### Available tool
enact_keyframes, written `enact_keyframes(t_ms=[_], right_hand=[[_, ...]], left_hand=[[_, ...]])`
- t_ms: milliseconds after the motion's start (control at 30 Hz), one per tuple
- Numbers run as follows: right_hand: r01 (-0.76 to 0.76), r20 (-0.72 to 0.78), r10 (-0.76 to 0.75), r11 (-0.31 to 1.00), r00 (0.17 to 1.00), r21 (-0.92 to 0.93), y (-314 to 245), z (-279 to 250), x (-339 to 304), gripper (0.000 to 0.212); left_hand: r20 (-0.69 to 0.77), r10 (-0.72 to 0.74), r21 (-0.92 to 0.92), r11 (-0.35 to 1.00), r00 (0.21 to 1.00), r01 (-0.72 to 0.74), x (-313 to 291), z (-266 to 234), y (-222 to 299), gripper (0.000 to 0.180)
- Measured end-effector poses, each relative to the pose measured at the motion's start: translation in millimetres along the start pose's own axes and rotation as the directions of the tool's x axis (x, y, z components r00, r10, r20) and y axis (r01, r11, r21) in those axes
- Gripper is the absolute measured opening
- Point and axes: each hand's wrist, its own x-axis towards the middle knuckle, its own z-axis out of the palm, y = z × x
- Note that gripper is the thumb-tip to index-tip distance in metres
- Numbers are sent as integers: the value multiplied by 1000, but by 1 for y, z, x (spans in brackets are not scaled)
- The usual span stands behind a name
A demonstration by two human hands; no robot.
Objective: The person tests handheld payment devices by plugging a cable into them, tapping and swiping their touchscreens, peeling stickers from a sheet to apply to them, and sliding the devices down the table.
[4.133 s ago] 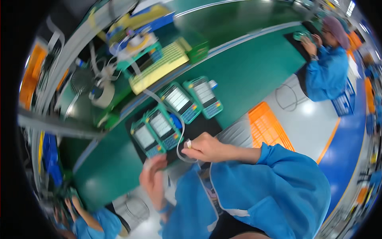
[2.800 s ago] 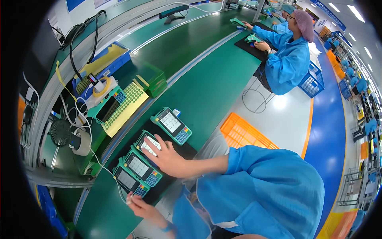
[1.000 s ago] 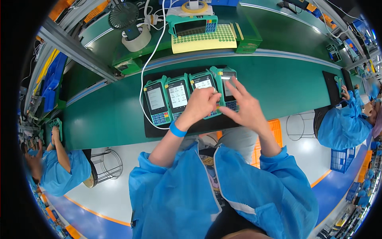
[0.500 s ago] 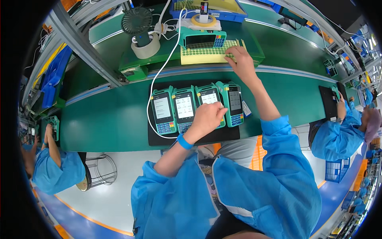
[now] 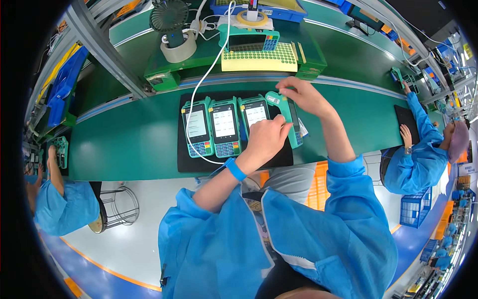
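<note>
Three handheld payment terminals in green cases, the middle one [image 5: 224,127] among them, lie side by side with lit screens on a black mat [image 5: 185,163]. At the row's right end another payment terminal [image 5: 295,119] is tilted up, so its green side with a small white label shows. My left hand [image 5: 266,139] has its fingers closed at this tilted terminal and partly covers the neighbouring one. At the tilted terminal's top end is my right hand [image 5: 303,97], thumb and fingers pinched together; anything between them is too small to make out.
Behind the mat, a yellow sheet of round green stickers [image 5: 259,61] lies on a green shelf, before another terminal [image 5: 249,41]. A white cable [image 5: 205,79] crosses the terminals. A small fan [image 5: 169,20] stands in a tape roll [image 5: 179,49]. Co-workers sit at both sides.
My right hand has come from the sticker sheet down to the rightmost terminal. That terminal, flat before, is now tilted by my left hand, which has shifted slightly right.
</note>
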Motion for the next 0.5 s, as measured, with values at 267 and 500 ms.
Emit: enact_keyframes(t_ms=[267, 500], right_hand=[[14, 154, 33, 956, 988, -294, -23, 7, 4, 14], [20, 66, 10, 896, 998, -443, -26, 25, 5, 14]], left_hand=[[-5, 13, 35, 999, 1000, -13, 13, 6, 14, 29], [-11, 2, 47, 999, 1000, -1, 11, 7, 15, 28]])
